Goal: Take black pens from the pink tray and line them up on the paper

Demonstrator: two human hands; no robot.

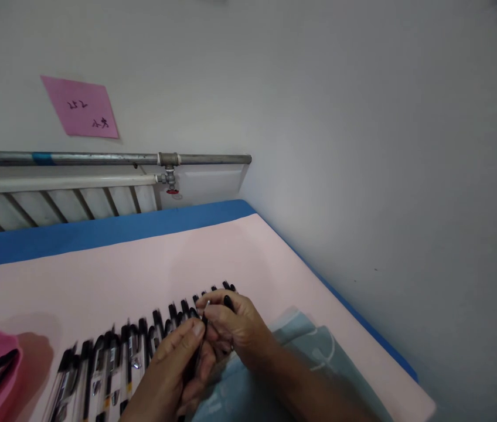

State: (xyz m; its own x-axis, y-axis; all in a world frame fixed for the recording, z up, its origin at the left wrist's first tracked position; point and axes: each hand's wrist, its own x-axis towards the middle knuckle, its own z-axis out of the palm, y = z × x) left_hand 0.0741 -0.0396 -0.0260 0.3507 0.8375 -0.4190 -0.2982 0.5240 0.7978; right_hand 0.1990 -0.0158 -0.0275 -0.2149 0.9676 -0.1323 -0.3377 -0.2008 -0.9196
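Observation:
Together near the bottom middle, both my hands are at work on a dark slim pen (205, 319) with its thin tip pointing up. My left hand (176, 360) is closed round the pen's barrel, which its fingers mostly hide. My right hand (237, 322) pinches close to the tip, and a black pen cap (228, 302) sticks up from its fingers. Whether that cap is on another pen is hidden. Below and left of my hands, several clear pens with black caps (110, 366) lie side by side in a slanting row, slightly blurred.
A pink container (16, 340) with dark pens stands at the lower left. Light blue fabric with a white string (340, 375) lies under my right forearm. The pink-covered table (143, 266) has a blue edge and meets walls, a radiator (59, 205) and a pipe (112, 159).

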